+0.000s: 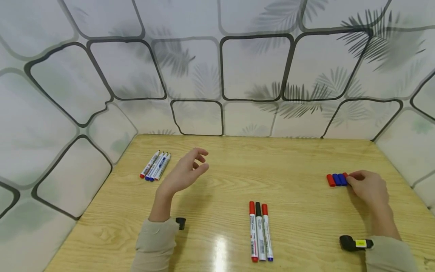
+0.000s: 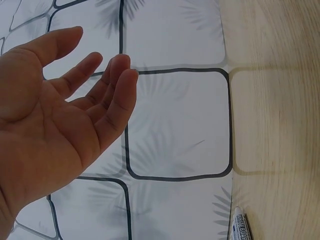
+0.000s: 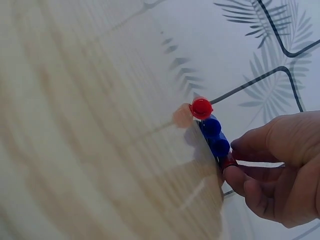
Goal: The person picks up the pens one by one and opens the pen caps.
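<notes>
In the head view, my right hand [image 1: 370,189] pinches a red marker cap [image 1: 345,175] between thumb and fingers at the right end of a short row. Beside that cap lie two blue caps [image 1: 340,180], then another red cap [image 1: 330,180] at the left end. The right wrist view shows the pinched red cap [image 3: 229,161] mostly covered by the fingertips, against the blue caps [image 3: 215,137]. My left hand [image 1: 185,170] hovers over the left half of the table, fingers loosely bent. Nothing is in its palm [image 2: 55,115] in the left wrist view.
Several uncapped whiteboard markers [image 1: 155,166] lie side by side at the back left of the wooden table [image 1: 238,170]. Three capped markers [image 1: 261,232], two with red caps and one with a black cap, lie near the front middle. A patterned wall covering [image 1: 255,68] borders the table.
</notes>
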The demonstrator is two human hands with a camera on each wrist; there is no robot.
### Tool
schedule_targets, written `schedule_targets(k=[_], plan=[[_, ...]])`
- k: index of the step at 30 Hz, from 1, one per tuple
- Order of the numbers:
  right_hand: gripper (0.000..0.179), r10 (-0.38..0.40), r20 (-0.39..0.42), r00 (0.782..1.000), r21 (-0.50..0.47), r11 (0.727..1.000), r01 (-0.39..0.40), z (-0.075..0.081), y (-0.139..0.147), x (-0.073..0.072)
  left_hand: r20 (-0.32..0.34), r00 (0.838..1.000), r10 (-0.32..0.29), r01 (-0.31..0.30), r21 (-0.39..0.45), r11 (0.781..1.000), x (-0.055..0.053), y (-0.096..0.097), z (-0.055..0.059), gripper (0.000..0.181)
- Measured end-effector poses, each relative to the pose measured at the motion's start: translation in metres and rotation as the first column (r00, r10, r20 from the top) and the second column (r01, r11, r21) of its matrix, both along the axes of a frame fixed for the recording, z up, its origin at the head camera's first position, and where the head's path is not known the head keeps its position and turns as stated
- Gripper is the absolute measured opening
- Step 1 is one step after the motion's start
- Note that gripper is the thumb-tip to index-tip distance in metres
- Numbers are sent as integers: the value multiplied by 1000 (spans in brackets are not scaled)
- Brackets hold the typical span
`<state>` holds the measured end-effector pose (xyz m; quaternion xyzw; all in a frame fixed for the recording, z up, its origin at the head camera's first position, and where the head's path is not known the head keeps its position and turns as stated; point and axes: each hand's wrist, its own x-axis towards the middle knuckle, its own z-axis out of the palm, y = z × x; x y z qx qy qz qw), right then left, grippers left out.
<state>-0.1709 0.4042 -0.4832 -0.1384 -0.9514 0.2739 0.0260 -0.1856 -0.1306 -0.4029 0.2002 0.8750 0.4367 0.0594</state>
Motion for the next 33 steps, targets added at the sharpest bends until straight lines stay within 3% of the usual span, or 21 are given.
schedule_targets(k=[17,33], plan=[[47,5,25,1000,-68,998,-3,4,-2,6,-16,1000,-5,5,-31,999,2,-3,0,41],[47,4,0,1000,-74,997,-4,4,-2,5,-25,1000,0,-1,-48,999,0,-5,1,40]])
